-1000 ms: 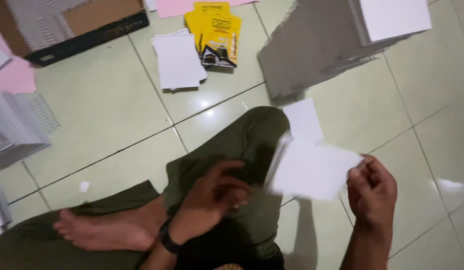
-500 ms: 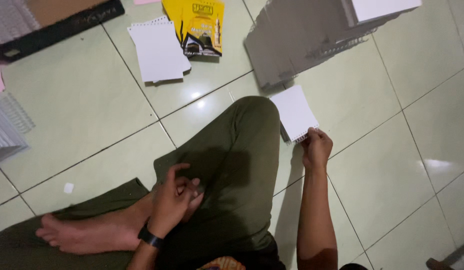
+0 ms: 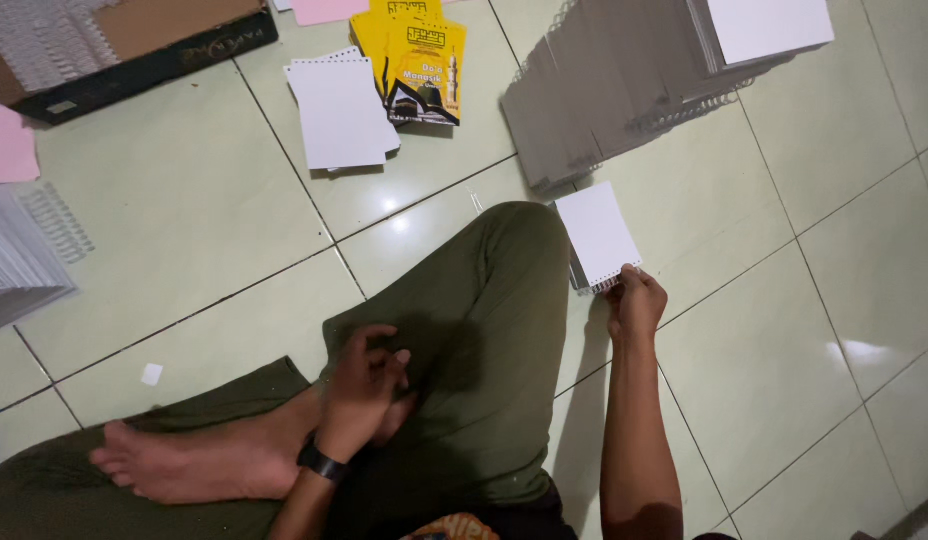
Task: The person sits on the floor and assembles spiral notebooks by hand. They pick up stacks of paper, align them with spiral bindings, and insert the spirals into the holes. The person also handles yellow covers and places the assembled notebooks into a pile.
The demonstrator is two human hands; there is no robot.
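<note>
My right hand [image 3: 636, 302] rests on the floor tiles beside my knee, its fingers pinching the punched lower edge of a small stack of white sheets [image 3: 597, 233] that lies flat on the tile. My left hand [image 3: 362, 388], with a black wristband, rests loosely curled on my green trouser leg near my bare foot [image 3: 174, 465] and holds nothing.
A long row of grey spiral-bound pads [image 3: 624, 85] runs across the top right. Yellow printed covers [image 3: 416, 60] and a stack of white punched paper [image 3: 336, 108] lie ahead. A cardboard box [image 3: 124, 45] sits top left, pink paper [image 3: 6, 145] and wire coils [image 3: 52, 215] at left.
My right hand has carried the white sheet down from in front of me and laid it on the stack by my knee. My left hand has stayed on my leg.
</note>
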